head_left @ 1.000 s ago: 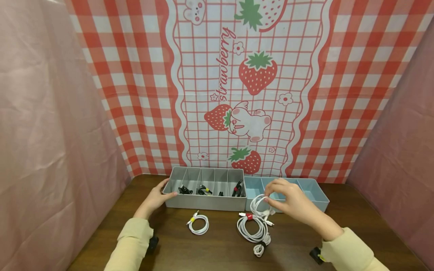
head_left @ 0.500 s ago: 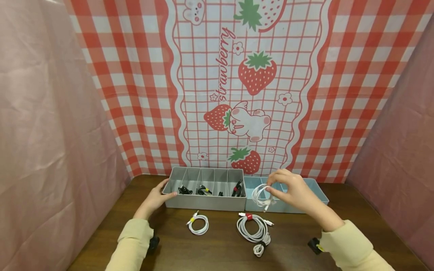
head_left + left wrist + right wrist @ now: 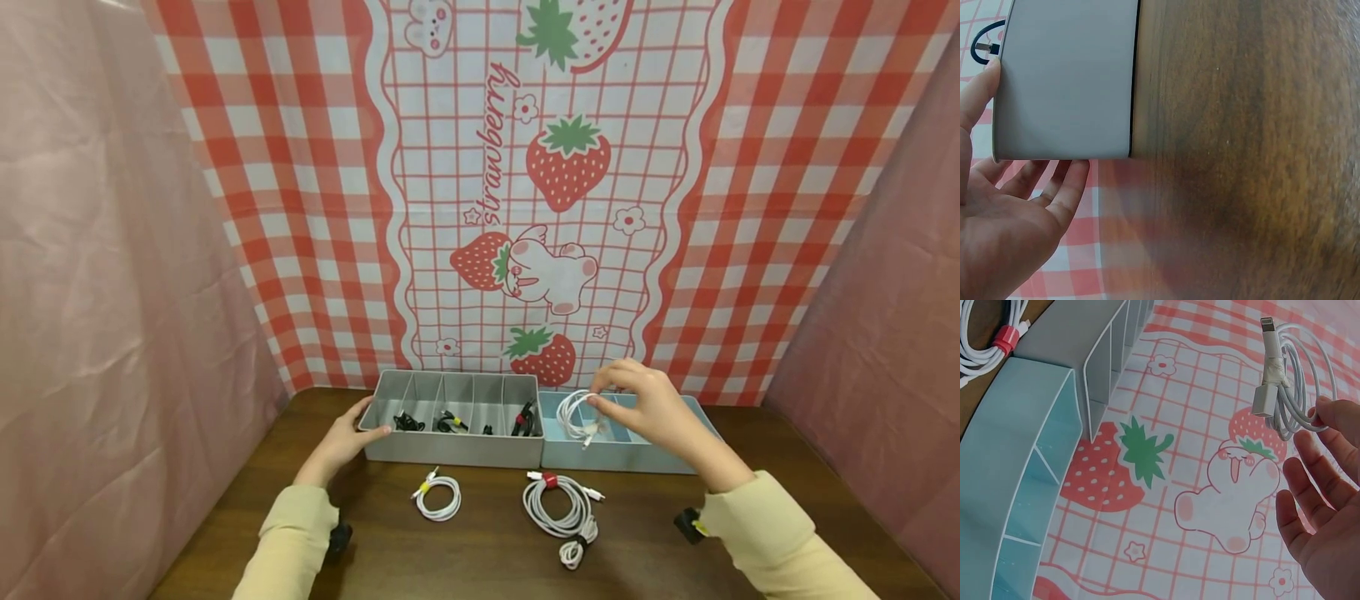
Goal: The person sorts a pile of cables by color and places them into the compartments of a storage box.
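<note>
My right hand (image 3: 651, 417) pinches a coiled white charging cable (image 3: 572, 414) by its loop, over the left part of the blue divided box (image 3: 622, 456). In the right wrist view, the cable's slim metal plug (image 3: 1267, 325) points up, and a squarer white connector (image 3: 1264, 401) hangs below clear tape round the coil. My left hand (image 3: 341, 442) holds the left front corner of the grey divided box (image 3: 453, 450). The left wrist view has the thumb at this grey box's (image 3: 1066, 81) rim and the fingertips against its end wall.
A yellow-tied white cable coil (image 3: 439, 498) lies before the grey box. A larger coil with a red tie (image 3: 555, 504) and a small black-tied white bundle (image 3: 573, 552) lie to its right. Black cables (image 3: 408, 422) sit in the grey compartments. A checked strawberry cloth (image 3: 322, 208) hangs behind.
My right hand has lifted the white charging cable up from beside the red-tied coil and moved it back over the blue box. The left hand stays at the grey box.
</note>
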`<state>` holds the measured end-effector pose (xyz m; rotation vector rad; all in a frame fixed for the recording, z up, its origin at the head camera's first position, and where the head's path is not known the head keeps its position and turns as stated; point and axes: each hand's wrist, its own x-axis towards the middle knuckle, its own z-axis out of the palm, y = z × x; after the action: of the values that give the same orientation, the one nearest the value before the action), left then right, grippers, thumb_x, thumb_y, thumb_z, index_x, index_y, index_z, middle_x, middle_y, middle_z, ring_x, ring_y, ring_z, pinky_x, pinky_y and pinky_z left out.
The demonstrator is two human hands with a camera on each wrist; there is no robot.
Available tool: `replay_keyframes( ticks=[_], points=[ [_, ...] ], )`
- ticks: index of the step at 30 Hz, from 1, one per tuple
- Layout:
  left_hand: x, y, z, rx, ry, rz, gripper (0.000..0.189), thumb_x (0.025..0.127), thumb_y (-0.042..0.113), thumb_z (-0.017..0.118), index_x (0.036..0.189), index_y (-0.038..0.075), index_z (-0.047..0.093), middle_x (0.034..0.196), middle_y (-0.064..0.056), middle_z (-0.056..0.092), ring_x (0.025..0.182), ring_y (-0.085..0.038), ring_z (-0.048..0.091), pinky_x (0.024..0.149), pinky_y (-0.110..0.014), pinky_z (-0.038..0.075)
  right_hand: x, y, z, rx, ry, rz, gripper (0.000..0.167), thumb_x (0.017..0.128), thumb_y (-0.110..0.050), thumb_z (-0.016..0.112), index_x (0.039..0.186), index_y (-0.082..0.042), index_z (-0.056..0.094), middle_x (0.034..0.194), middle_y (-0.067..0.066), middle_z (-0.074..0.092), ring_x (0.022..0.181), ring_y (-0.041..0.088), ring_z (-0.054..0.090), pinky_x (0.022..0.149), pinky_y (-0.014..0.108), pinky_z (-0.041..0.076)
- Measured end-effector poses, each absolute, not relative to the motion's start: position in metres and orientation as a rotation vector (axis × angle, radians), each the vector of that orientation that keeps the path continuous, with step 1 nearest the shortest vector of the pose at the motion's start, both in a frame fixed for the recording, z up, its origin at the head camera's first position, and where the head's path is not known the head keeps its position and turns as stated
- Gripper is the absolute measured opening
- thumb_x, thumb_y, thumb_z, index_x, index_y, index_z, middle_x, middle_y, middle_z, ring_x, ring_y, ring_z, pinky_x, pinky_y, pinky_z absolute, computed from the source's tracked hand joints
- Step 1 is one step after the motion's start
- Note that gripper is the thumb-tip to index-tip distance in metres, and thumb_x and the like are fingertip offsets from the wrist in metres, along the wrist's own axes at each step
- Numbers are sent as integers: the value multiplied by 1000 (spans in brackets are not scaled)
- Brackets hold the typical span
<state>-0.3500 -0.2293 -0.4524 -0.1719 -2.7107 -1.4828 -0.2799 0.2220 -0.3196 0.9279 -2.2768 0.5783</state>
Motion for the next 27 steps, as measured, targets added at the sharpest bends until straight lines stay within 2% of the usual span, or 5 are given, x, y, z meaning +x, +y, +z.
replay_keyframes(
  ticks=[10, 18, 27],
  points=[
    [-349, -228, -451, -180, -2706, -1514, 75, 87, 25, 68, 147, 3, 27, 144, -27, 36, 128, -41, 40, 103, -53, 33, -290, 221, -316, 869, -2297, 587, 15, 77, -14, 77, 85, -22, 68, 87, -9, 63, 78, 5, 51, 65, 26, 46],
    [-346, -229, -452, -277, -2646, -1471, 79, 84, 35, 70, 144, 0, 32, 135, -31, 45, 115, -39, 51, 93, -48, 42, -300, 219, -315, 787, -2333, 604, 8, 81, -17, 75, 84, -21, 68, 86, -7, 64, 78, 9, 52, 67, 33, 47],
    [-351, -228, -451, -195, -2692, -1511, 74, 87, 21, 68, 146, 0, 28, 140, -28, 41, 122, -39, 47, 100, -51, 37, -316, 221, -314, 738, -2339, 646, 5, 84, -19, 73, 83, -17, 68, 89, -2, 64, 81, 14, 57, 70, 39, 49]
  ],
)
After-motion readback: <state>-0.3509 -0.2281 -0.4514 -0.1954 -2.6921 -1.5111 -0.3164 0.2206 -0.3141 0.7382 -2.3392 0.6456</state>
